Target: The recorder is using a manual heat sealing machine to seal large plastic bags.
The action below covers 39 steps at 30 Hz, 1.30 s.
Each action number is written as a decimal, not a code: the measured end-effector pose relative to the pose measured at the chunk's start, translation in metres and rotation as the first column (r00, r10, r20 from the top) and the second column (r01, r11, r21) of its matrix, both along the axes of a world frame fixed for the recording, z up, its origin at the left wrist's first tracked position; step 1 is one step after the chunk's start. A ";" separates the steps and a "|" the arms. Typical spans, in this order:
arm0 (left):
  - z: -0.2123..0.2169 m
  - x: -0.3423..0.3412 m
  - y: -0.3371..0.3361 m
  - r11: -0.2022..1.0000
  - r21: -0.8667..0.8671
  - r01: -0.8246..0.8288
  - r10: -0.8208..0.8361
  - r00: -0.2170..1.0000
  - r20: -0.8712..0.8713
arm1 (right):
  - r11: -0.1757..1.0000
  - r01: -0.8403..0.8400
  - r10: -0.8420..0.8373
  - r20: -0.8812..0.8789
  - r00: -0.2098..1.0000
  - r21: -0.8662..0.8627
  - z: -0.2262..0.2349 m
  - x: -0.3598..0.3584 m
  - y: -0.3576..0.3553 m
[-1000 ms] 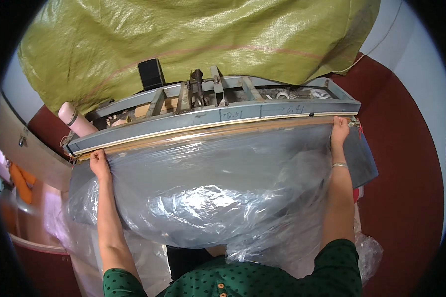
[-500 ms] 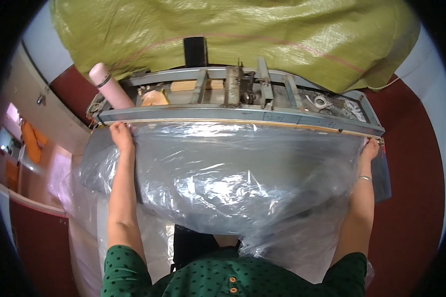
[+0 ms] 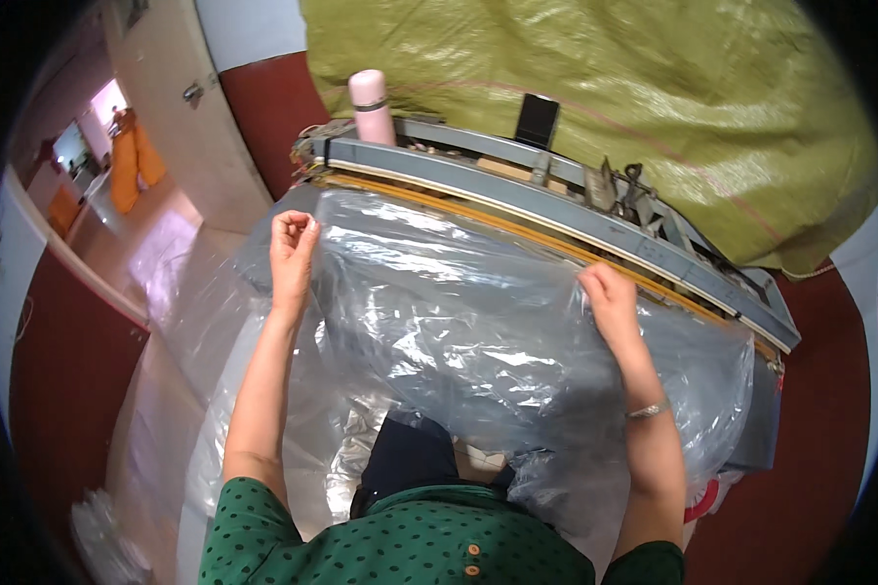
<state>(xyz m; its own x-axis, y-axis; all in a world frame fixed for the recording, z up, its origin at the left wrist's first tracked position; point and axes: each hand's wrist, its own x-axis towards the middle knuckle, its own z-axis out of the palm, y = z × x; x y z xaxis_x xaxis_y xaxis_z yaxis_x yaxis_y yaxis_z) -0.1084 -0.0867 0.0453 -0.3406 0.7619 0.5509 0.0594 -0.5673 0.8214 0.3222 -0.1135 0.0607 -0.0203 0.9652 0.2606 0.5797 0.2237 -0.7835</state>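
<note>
A wide sheet of clear plastic film (image 3: pixel 439 307) drapes from a long grey metal bar frame (image 3: pixel 517 210) down toward my lap. My left hand (image 3: pixel 295 258) is closed in a pinch at the film's upper left corner, a little short of the frame. Closer to the middle, my right hand (image 3: pixel 610 297) pinches the film's top edge with thumb and fingers. Along the near side of the frame runs a yellow strip (image 3: pixel 439 203), and the film's top edge lies just in front of it. The film's right part hangs loose past my right wrist.
A pink thermos bottle (image 3: pixel 372 112) stands at the frame's left end. Behind it, a black phone-like slab (image 3: pixel 537 122) leans against a large yellow-green woven sheet (image 3: pixel 595 58). More clear film (image 3: pixel 176 283) spreads on the left, near an open door (image 3: pixel 180 107).
My view has turned left. Both hands have drawn back from the frame, and the right has come inward along the film's edge. More of the yellow strip shows below the bar.
</note>
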 end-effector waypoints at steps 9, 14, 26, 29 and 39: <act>-0.043 0.004 -0.054 0.959 -0.270 -0.089 -0.226 0.341 -0.913 | 0.723 0.629 -0.688 0.209 0.695 0.286 -0.061 0.239 -0.114; -0.042 0.050 -0.082 0.950 -0.304 -0.079 -0.292 0.136 -0.947 | 0.636 0.721 -0.759 0.388 0.522 0.275 -0.071 0.337 -0.199; -0.078 0.113 -0.208 0.834 -0.498 0.237 -0.508 -0.020 -0.861 | 0.593 0.759 -0.782 0.414 0.465 0.268 -0.075 0.353 -0.217; -0.092 0.155 -0.211 0.921 -0.217 0.324 -0.321 0.313 -0.894 | 0.605 0.750 -0.777 0.407 0.480 0.268 -0.076 0.352 -0.217; -0.002 0.082 -0.036 0.852 -0.520 -0.068 -0.009 0.989 -0.145 | 0.597 0.753 -0.782 0.414 0.467 0.278 -0.081 0.358 -0.217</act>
